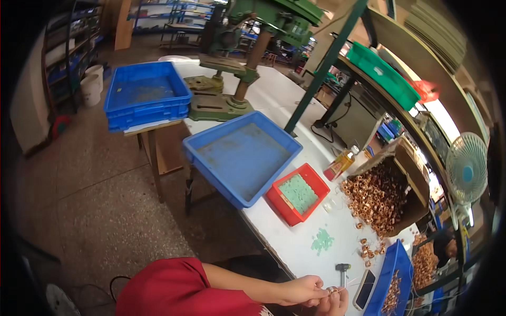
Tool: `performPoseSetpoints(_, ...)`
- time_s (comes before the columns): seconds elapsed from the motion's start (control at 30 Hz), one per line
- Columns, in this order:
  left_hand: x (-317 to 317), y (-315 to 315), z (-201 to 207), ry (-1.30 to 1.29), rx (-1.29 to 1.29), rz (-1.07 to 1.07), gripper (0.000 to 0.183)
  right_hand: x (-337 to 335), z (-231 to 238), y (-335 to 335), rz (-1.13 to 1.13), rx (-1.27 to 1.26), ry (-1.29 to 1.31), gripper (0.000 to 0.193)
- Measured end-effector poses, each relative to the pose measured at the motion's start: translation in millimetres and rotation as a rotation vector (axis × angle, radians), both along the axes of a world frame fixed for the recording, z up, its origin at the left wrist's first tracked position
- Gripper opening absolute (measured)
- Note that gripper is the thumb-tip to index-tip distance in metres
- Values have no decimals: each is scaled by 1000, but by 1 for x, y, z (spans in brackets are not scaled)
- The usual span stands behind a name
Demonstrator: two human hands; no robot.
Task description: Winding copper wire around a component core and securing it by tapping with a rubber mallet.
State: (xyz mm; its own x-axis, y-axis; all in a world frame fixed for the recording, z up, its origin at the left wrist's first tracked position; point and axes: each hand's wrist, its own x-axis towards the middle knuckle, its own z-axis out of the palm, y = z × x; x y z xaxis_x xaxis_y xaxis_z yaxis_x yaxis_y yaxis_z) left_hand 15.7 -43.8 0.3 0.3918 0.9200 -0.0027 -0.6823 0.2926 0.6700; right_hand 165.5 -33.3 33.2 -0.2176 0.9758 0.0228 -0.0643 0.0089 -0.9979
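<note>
At the lower edge, my left hand (304, 290) reaches in from a red sleeve, its thumb and fingers pinched together. My right hand (336, 304) meets it fingertip to fingertip. Between them is a small copper coil (332, 289), mostly covered by the fingers, with thin wire ends standing out. A small hammer (343, 274) lies just beyond my hands. To their right is a dark-screened phone (365, 289), beside a blue bin (388, 282) of copper coils. Several loose coils (368, 253) lie on the white table (295, 252) farther out.
A carton (416, 184) on its side spills a heap of coils (377, 197). Near it stand a red tray (287, 210) of light green pieces, scattered green pieces (322, 241) and a bottle (341, 162). An empty blue tray (242, 155) overhangs the table edge, before a green drill press (224, 105).
</note>
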Motion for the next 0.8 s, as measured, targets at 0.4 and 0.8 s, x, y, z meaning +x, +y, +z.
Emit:
performPoseSetpoints(0.4, 5, 6, -5, 168, 33, 63, 28, 0, -9, 2, -240, -58, 182, 30)
performPoseSetpoints(0.8, -15, 23, -24, 424, 107, 127, 20, 34, 21, 41, -415, -75, 582, 40)
